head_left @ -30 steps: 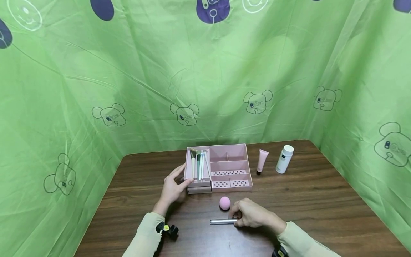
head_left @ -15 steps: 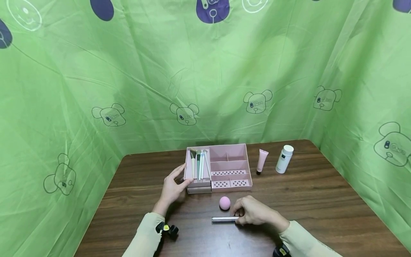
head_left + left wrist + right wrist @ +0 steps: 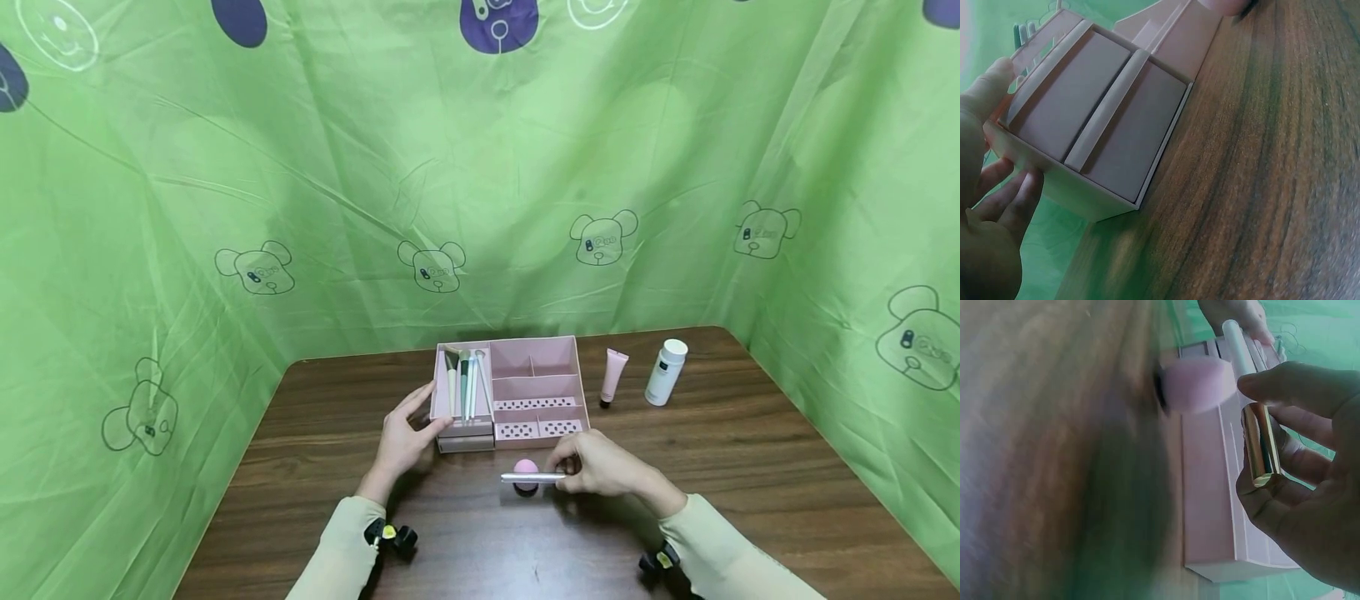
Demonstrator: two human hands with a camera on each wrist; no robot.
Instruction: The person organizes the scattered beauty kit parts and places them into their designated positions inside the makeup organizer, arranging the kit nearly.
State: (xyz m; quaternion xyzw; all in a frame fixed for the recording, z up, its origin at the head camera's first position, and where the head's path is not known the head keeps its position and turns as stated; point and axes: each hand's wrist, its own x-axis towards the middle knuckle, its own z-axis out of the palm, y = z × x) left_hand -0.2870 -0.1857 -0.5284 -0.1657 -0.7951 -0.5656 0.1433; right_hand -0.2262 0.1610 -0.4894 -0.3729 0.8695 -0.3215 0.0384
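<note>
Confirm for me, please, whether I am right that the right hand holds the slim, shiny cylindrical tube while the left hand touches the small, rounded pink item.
One detail is wrong: the left hand touches the pink, box-shaped organizer instead, as the head view shows. The right hand does hold the slim, shiny cylindrical tube.

No readable text: blurred lettering (image 3: pixel 602 242) on the green curtain (image 3: pixel 510 167), tiny dark label (image 3: pixel 662 365) on the white bottle (image 3: pixel 660 388).
</note>
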